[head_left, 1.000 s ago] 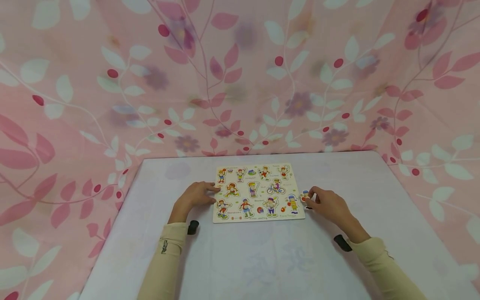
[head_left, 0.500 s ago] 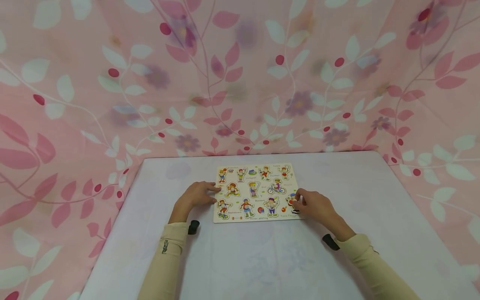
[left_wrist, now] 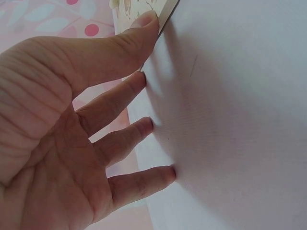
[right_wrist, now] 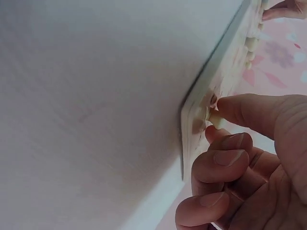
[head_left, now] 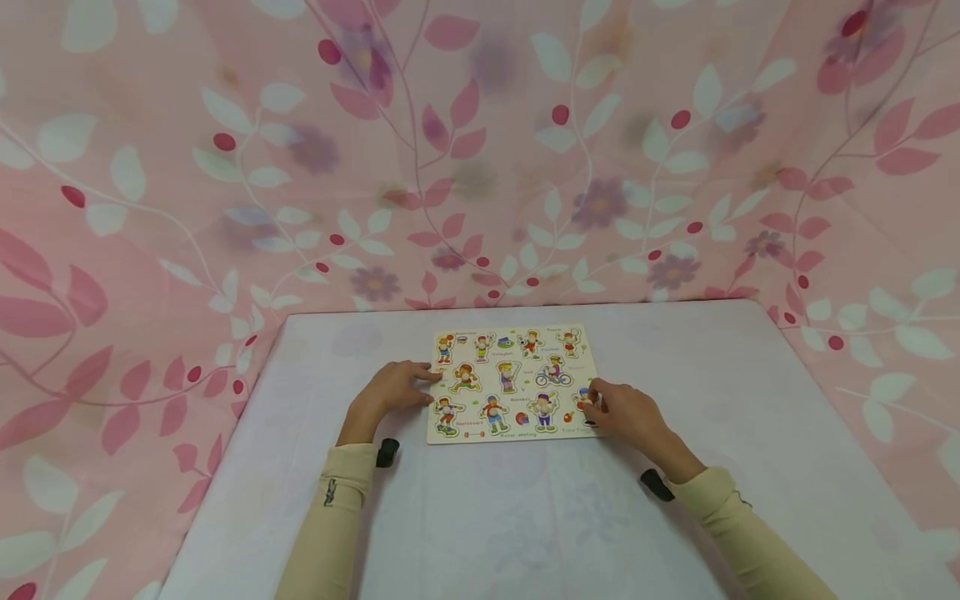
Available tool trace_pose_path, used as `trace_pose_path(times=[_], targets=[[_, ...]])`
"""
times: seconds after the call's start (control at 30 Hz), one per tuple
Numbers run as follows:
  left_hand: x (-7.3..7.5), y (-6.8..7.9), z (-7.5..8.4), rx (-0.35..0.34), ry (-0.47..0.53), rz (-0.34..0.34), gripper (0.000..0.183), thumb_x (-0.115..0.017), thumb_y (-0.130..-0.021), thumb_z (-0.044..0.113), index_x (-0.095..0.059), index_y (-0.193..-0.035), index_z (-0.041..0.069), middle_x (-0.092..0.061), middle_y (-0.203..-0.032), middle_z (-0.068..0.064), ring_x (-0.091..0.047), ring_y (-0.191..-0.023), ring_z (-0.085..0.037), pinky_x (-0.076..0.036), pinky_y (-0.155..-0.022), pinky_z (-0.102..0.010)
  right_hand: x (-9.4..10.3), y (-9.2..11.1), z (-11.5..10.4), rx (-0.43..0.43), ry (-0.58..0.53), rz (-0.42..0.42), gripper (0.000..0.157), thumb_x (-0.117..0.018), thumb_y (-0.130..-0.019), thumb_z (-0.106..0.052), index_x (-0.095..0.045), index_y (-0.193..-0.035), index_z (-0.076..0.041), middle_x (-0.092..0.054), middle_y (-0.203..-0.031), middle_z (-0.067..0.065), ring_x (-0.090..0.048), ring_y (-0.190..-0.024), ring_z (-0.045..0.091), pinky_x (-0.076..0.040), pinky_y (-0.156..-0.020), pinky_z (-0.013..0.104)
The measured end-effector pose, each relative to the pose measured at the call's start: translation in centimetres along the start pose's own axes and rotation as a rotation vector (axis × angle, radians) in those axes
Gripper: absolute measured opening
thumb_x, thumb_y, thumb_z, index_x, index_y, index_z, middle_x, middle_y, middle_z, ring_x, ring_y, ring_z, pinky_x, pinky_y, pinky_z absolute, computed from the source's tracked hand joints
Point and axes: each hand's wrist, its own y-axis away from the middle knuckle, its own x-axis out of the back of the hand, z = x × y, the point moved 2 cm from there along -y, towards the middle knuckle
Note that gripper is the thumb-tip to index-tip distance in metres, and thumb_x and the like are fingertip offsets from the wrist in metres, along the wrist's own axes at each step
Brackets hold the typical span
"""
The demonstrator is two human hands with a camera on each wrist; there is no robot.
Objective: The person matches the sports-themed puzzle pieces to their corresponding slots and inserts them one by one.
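A cream wooden peg puzzle board (head_left: 480, 407) with cut-out sports figures lies on the white tablecloth. My right hand (head_left: 628, 411) is over the board's lower right corner, its thumb and index finger pinching the small knob (right_wrist: 217, 120) of a table-tennis player puzzle piece (head_left: 582, 398). Fingers partly cover this piece in the head view; it sits at the figure's spot on the board. At the left edge my left hand (head_left: 395, 390) rests with fingers spread and fairly straight, thumb on the board's rim and the other fingertips down by the cloth in the left wrist view.
The white cloth (head_left: 495, 525) covers the table, whose far edge meets a pink curtain (head_left: 480, 167) with leaves and flowers. Other puzzle pieces, such as a cyclist (head_left: 554, 372), sit in the board. Black wrist-worn devices (head_left: 657, 485) hang below both cuffs.
My right hand has carried the table-tennis player piece leftward from beside the board onto its lower right corner, shifting only slightly in the last half second. My left hand stays put.
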Motion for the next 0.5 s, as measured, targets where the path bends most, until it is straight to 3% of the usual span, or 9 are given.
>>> trace_pose_path(times=[0.3, 0.5], targets=[[0.01, 0.18, -0.01, 0.006, 0.012, -0.001, 0.048, -0.081, -0.082, 0.02, -0.068, -0.129, 0.018, -0.053, -0.144, -0.01, -0.041, -0.136, -0.038, -0.032, -0.111, -0.053, -0.28, 0.09, 0.2, -0.001, 0.0, 0.016, 0.017, -0.068, -0.091, -0.025, -0.061, -0.096, -0.011, -0.052, -0.065, -0.004, -0.046, -0.055, 0.013, -0.036, -0.047, 0.028], [-0.37, 0.17, -0.06, -0.013, 0.021, 0.0, 0.046, -0.08, -0.084, 0.018, -0.068, -0.128, 0.016, -0.052, -0.144, -0.011, -0.041, -0.136, -0.039, -0.033, -0.11, -0.054, 0.31, 0.29, 0.7, -0.042, -0.028, -0.015, 0.02, -0.068, -0.092, -0.032, -0.063, -0.098, -0.014, -0.051, -0.065, -0.002, -0.045, -0.056, 0.015, -0.034, -0.048, 0.029]])
